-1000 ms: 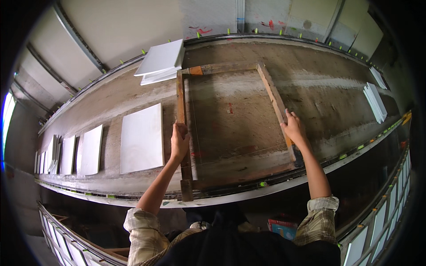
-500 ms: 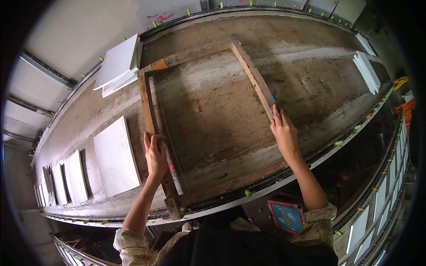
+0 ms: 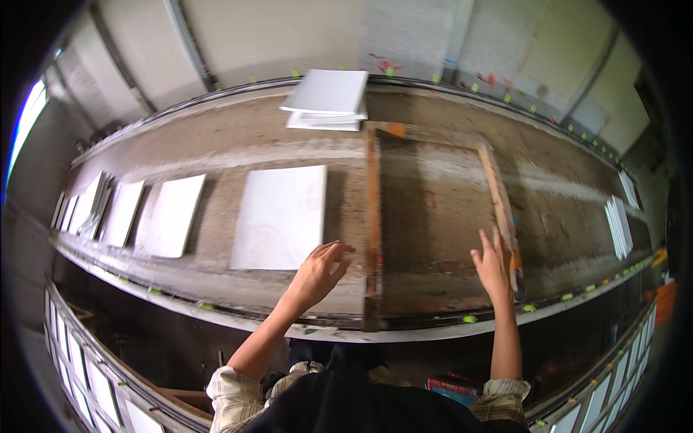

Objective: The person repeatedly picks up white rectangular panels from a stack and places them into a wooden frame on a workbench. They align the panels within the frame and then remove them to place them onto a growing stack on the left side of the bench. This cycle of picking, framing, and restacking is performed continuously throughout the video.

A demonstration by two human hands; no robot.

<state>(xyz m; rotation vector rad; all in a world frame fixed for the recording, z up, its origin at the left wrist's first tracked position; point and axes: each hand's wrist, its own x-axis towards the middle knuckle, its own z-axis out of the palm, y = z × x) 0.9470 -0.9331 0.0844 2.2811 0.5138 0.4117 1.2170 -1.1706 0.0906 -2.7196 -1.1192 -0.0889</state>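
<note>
A wooden screen frame [image 3: 373,216] with mesh stretched across it lies on the long brown worktable [image 3: 462,119]. My right hand [image 3: 494,265] hovers over its mesh beside the right bar, fingers spread and holding nothing. Left of the frame, my left hand [image 3: 317,274] reaches over the lower right corner of a white sheet [image 3: 280,216]. Its fingers are apart and slightly bent, with nothing in them; whether they touch the sheet I cannot tell. Behind the frame's far left corner sits a stack of white sheets [image 3: 325,92].
More white sheets [image 3: 172,216] lie in a row to the left. At the far right is another pile of white sheets [image 3: 618,227]. Small green tabs [image 3: 470,319] line the table's edges. Below the table, racks [image 3: 101,382] hold white pieces at both sides.
Both my hands have let go of the wooden frame, which now lies flat. My view has swung left, and my left hand has moved toward the white sheet.
</note>
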